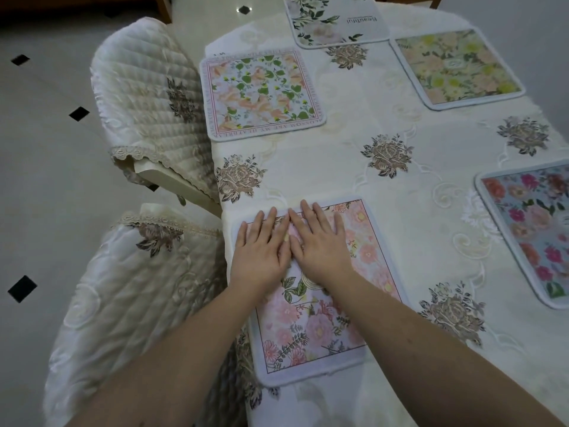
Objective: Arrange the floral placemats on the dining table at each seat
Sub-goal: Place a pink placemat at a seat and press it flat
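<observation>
The dining table [400, 186] is covered by an embroidered cloth. The pink floral placemat [311, 315] is laid at its near left edge. Its far end is pressed flat by the left hand [261, 251] and right hand [320, 241], set side by side, fingers straight, nothing gripped. Four more placemats lie beyond the hands.

I see a pink-flowered placemat [320, 322] at lower centre, a green-leafed one [261, 94] at upper left, on a cream tablecloth [400, 211] with brown roses
</observation>
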Demonstrator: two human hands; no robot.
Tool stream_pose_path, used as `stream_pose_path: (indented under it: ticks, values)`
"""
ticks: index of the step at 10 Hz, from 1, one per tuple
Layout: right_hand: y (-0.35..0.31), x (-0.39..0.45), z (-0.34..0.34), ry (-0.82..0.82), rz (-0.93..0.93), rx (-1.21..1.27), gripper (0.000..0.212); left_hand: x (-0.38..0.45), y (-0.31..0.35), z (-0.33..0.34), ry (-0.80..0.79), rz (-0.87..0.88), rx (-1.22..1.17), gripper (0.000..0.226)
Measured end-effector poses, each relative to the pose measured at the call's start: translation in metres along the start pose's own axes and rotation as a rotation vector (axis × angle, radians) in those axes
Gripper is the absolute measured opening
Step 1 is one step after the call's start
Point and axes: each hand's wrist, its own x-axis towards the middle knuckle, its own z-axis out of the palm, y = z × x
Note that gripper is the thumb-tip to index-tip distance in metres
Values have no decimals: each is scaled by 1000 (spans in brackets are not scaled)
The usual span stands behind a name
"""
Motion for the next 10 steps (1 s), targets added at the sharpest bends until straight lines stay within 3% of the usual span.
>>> stream_pose_path:
  ticks: [5,10]
  values:
    - [56,-9,-10,37,272,41,73,-2,1,-3,-48,-37,50,64]
    - [92,-85,-8,76,308,46,74,-3,1,-3,-50,-35,35,66]
